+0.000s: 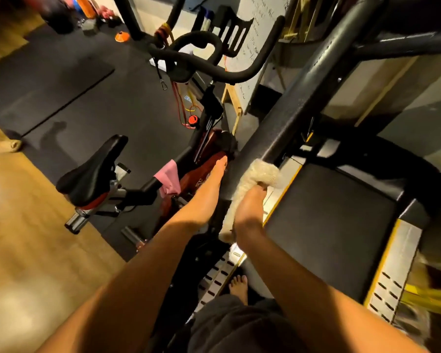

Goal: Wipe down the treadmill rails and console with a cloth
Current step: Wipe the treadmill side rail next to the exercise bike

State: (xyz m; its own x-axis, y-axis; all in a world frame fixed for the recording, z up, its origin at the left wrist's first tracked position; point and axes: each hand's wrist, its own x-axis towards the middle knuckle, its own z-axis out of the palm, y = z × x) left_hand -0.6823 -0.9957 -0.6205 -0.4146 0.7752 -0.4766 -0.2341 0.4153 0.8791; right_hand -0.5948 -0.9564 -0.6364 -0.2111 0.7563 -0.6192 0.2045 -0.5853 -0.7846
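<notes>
The right hand [248, 208] curls its fingers round a fluffy cloth [261, 171] that drapes over the near part of the dark rail [290, 108]. Just left, the left hand [214, 180] lies against the rail, fingers straight. A bike [94, 169] stands farther left.

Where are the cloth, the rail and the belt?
cloth [264, 171]: head view, fluffy end draped on the rail.
rail [297, 98]: head view, bare upper stretch.
belt [329, 215]: head view, black middle.
</notes>
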